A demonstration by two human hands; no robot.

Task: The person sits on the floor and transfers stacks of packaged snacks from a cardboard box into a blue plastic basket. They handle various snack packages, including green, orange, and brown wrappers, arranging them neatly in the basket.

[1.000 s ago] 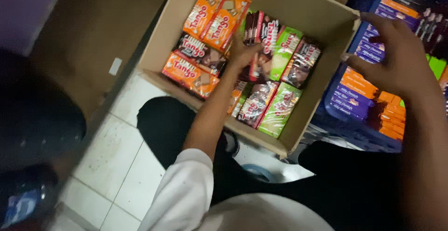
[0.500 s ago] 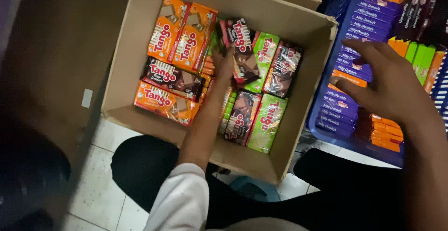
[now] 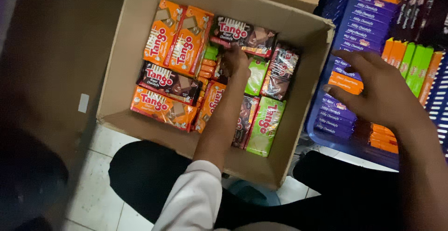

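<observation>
From the head camera, my left hand [image 3: 234, 60] is inside the brown cardboard box [image 3: 298, 25], fingers closed on a dark brown wafer packet [image 3: 245, 34] at its far side. I judge I am arranging packets. My right hand [image 3: 375, 88] hovers open over purple flat packets [image 3: 333, 114] in the blue plastic crate [image 3: 326, 140]; next it needs a firm grasp.

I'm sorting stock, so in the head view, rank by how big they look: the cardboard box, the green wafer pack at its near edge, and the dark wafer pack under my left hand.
1. cardboard box
2. and 3. green wafer pack, dark wafer pack: look alike, unranked.
</observation>
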